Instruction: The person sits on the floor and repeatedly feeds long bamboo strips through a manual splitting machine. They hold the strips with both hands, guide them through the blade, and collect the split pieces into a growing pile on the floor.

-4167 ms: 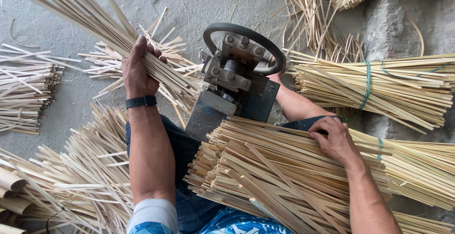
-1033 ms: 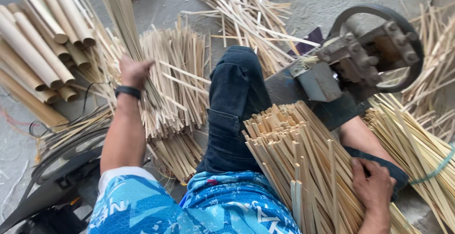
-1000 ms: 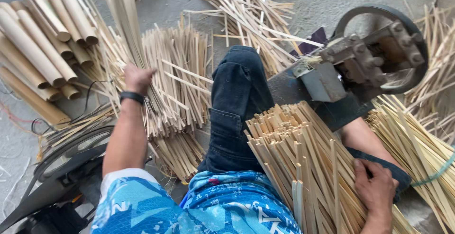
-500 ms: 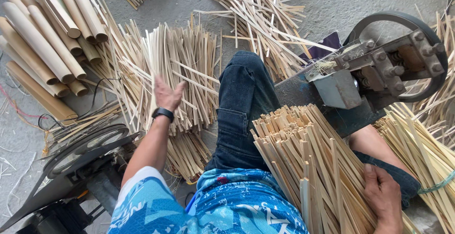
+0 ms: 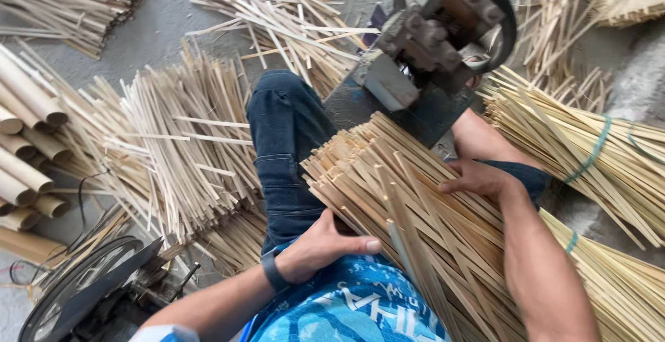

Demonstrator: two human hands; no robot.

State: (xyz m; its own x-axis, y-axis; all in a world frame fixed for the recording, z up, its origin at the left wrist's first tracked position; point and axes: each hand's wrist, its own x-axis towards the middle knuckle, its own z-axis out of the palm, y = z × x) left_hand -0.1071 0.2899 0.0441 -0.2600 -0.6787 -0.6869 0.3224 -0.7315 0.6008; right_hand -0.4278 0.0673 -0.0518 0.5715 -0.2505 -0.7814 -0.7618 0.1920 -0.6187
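Sticks (image 5: 415,210) run 10-to-4 across the lap. Right hand (image 5: 478,176) rests flat on top, left hand (image 5: 318,245) curls loosely at 7, gripping nothing.

Pale matt bamboo strips (image 5: 429,224); dull grey metal machine (image 5: 436,44)

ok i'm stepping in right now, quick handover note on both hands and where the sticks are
Left hand: at the near end of the bundle of bamboo strips on the lap, thumb out, fingers tucked under the strip ends; whether it grips is hard to tell.
Right hand: laid flat on top of the same bundle, pressing it down.
The bundle points up toward the metal wheel machine between the legs.
Done: a loose pile of strips lies on the floor at the left.
Left: the lap bundle, and a tied bundle at the right.
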